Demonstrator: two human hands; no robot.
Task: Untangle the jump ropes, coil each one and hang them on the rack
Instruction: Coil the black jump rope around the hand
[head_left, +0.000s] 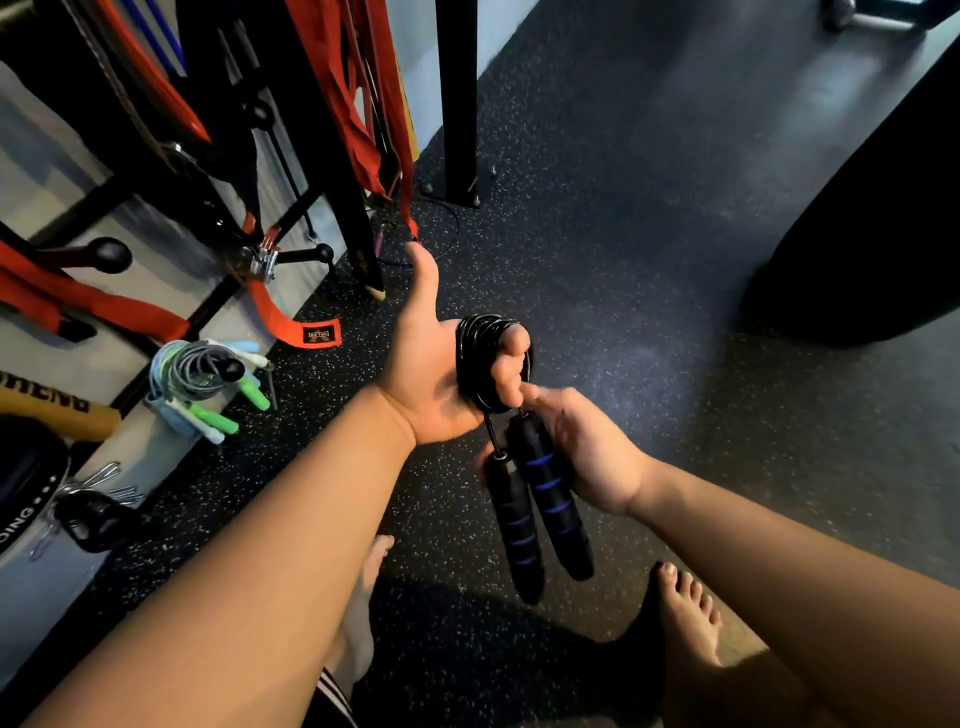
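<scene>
A black jump rope (475, 343) is wound in a tight coil around the fingers of my left hand (431, 374), whose thumb points up and away. Its two black handles with blue rings (540, 514) hang down side by side below the coil. My right hand (582, 447) grips the upper end of the handles, just under my left fingers. Coiled grey, green and pale blue jump ropes (200, 387) hang on a peg of the black wall rack (291, 254) at the left.
Red straps (374, 104) and bands hang from the rack at upper left. A black upright post (457, 98) stands beyond my hands, and a large dark bag (872, 223) fills the right. My bare feet (685, 618) stand on speckled rubber floor.
</scene>
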